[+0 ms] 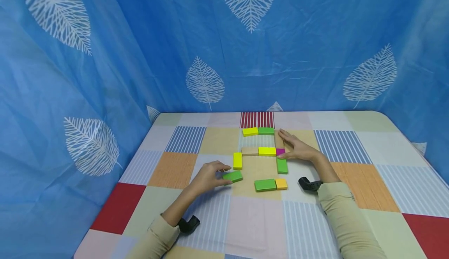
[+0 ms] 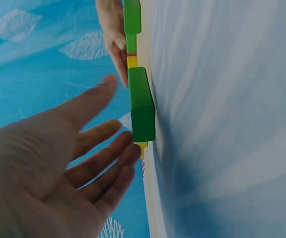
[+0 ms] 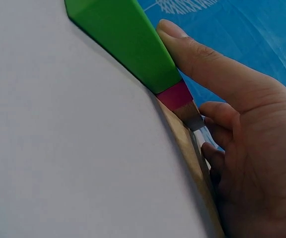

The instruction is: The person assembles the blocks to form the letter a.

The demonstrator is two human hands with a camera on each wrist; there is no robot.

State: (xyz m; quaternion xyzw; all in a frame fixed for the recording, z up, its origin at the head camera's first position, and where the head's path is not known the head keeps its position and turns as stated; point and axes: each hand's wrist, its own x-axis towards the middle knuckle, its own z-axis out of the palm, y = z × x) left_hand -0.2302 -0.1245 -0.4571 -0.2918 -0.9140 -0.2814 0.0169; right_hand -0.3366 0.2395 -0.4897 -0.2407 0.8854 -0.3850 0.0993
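Observation:
In the head view my left hand (image 1: pixel 207 177) is beside a green block (image 1: pixel 233 176) lying at a slant. The left wrist view shows its fingers loosely spread and the thumb apart from that block (image 2: pixel 142 106). My right hand (image 1: pixel 298 147) is at the right side of the block layout, its thumb touching the top of another green block (image 3: pixel 133 47). Its other fingers extend along a plain wooden block (image 1: pixel 278 139), some partly hidden in the right wrist view. Between those two blocks sits a small magenta block (image 1: pixel 280 152).
A yellow block (image 1: pixel 267 151) and a wooden block (image 1: pixel 250 151) form the middle row, with an upright-running yellow block (image 1: pixel 237 161) at left. Yellow and green blocks (image 1: pixel 266 131) lie behind; green and orange ones (image 1: pixel 281 184) in front. A blue curtain (image 1: pixel 168 37) borders the patchwork-covered table (image 1: pixel 252 220).

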